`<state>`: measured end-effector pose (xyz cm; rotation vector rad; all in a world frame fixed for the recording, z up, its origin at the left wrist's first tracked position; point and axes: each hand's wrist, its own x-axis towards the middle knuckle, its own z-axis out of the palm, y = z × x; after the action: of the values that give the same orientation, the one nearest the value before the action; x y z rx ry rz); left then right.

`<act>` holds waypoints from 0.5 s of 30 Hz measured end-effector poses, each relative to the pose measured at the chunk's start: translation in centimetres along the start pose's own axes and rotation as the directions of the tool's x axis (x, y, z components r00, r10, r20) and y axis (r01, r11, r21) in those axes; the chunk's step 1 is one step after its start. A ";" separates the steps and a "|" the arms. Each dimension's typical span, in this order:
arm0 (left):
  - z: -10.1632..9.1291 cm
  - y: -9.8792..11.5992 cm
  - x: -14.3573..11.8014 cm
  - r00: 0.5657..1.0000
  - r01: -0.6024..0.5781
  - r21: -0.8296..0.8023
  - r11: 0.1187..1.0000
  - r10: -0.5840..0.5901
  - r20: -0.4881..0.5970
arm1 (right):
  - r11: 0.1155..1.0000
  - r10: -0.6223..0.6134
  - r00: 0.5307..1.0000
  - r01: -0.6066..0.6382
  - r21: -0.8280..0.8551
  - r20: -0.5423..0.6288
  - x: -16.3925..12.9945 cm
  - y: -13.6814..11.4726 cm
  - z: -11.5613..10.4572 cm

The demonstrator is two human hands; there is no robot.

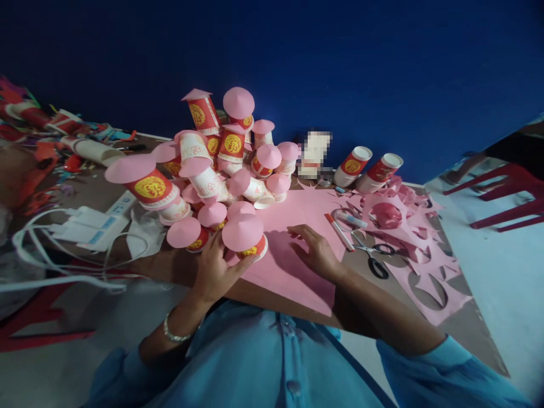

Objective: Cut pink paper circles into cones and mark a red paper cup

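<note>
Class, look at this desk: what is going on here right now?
A person in a blue shirt sits at a brown table. The left hand grips a red paper cup with a pink paper cone lid at the front of a pile of similar cups. The right hand rests flat on a pink paper sheet. Black-handled scissors lie nearby.

Deep blue wall (382,68) behind brown table (178,266), red chairs (505,198) at right
</note>
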<state>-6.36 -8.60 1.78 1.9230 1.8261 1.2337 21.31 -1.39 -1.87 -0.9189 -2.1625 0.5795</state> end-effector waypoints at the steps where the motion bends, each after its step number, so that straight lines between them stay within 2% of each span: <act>1: 0.1 -0.1 -0.3 1.000 -0.009 0.010 1.000 0.009 -0.005 | 1.000 -0.016 0.999 0.015 0.022 0.029 0.1 -0.8 0.1; 4: 0.4 -0.1 -1.1 0.999 -0.047 0.038 0.998 0.048 -0.017 | 0.994 -0.075 0.992 0.067 0.084 0.098 0.3 -3.1 0.8; 6: 0.5 0.0 -1.6 0.995 -0.090 0.069 0.994 0.092 -0.035 | 0.989 -0.124 0.987 0.114 0.094 0.104 0.5 -4.3 1.5; 9: 0.3 -0.2 -2.0 0.991 -0.124 0.094 0.988 0.128 -0.041 | 0.987 -0.145 0.988 0.140 0.075 0.056 0.9 -5.3 2.4; 12: 0.1 -0.5 -2.2 0.994 -0.108 0.089 0.990 0.109 0.003 | 0.984 -0.163 0.987 0.162 0.075 -0.001 1.7 -5.8 2.9; 15: 0.0 -0.5 -2.2 0.992 -0.123 0.087 0.989 0.126 -0.029 | 0.979 -0.181 0.983 0.182 0.091 -0.013 2.4 -6.3 3.3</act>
<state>-6.45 -10.45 0.49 2.1034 1.8283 1.2521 14.91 -4.01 0.96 -0.6645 -2.1679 0.5808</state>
